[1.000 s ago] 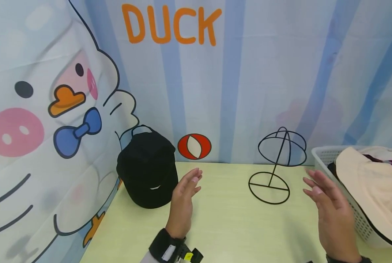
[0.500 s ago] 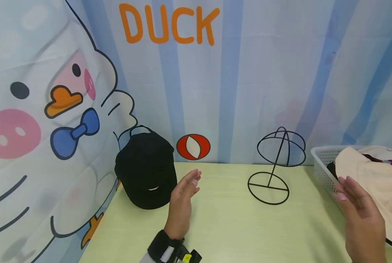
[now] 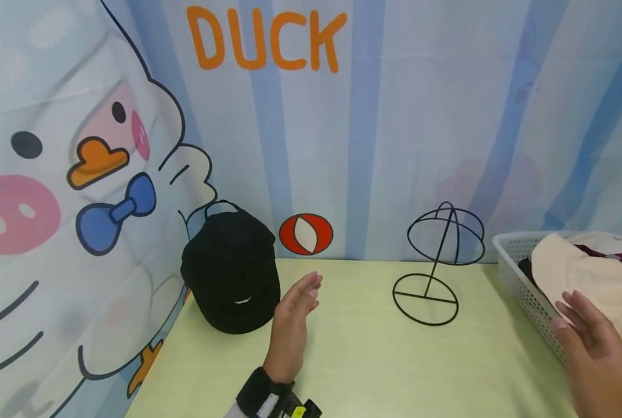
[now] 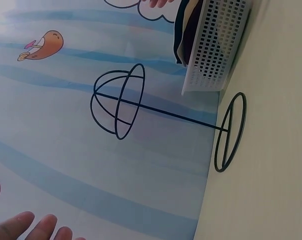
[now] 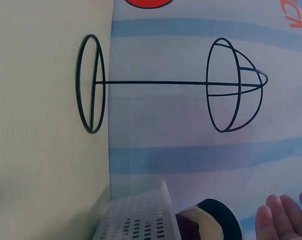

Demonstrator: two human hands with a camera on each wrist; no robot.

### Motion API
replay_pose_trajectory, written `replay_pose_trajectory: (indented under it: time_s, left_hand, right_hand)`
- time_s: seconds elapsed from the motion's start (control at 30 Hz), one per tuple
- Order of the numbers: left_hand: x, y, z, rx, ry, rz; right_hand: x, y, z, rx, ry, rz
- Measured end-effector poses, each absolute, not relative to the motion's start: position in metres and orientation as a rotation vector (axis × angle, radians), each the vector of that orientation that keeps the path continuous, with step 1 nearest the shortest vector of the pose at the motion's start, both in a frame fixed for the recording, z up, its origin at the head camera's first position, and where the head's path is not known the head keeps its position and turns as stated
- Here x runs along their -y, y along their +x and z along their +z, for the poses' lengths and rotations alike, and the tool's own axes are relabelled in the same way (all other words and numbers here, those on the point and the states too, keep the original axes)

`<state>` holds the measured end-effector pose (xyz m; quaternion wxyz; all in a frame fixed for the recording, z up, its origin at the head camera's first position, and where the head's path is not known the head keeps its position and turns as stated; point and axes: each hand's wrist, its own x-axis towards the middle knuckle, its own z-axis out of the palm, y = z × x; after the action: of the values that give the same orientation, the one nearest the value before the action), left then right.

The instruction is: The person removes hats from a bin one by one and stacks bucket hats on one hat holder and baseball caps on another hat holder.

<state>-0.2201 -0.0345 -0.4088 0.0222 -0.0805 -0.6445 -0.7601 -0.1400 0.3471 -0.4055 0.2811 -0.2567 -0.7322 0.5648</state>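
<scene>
My left hand point(image 3: 289, 331) hovers over the table with its fingers extended, just right of a black cap point(image 3: 230, 261). The cap stands upright at the table's left, its brim pointing down toward me. Holding nothing, my right hand point(image 3: 598, 354) is raised with relaxed fingers and overlaps the near side of a white plastic basket point(image 3: 527, 302). A cream cap point(image 3: 582, 267) lies on top in that basket. Between the hands, farther back, stands a bare black wire hat stand point(image 3: 433, 270) with a domed top and a round base. Fingertips of the left hand show in the left wrist view.
Behind the table point(image 3: 373, 360) hangs a blue-striped cloth backdrop point(image 3: 311, 139) with a printed duck. More caps, partly hidden under the cream one, fill the basket at the right. A dark strap and small device point(image 3: 269, 395) sit on the left wrist.
My right hand has moved right and a little down, from beside the wire hat stand to in front of the basket. The left hand stays nearly in place.
</scene>
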Motion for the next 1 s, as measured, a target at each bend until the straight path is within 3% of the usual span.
replay_pose_trajectory:
  time_s: [0.37, 1.0]
  left_hand:
    - [0.032, -0.220, -0.411, 2.013, -0.236, -2.345]
    - [0.028, -0.220, -0.413, 2.022, -0.239, -2.359]
  right_hand:
    - [-0.372, -0.132, -0.418, 2.389, -0.658, 0.932]
    - [-0.389, -0.137, -0.432, 2.601, -0.619, 0.669]
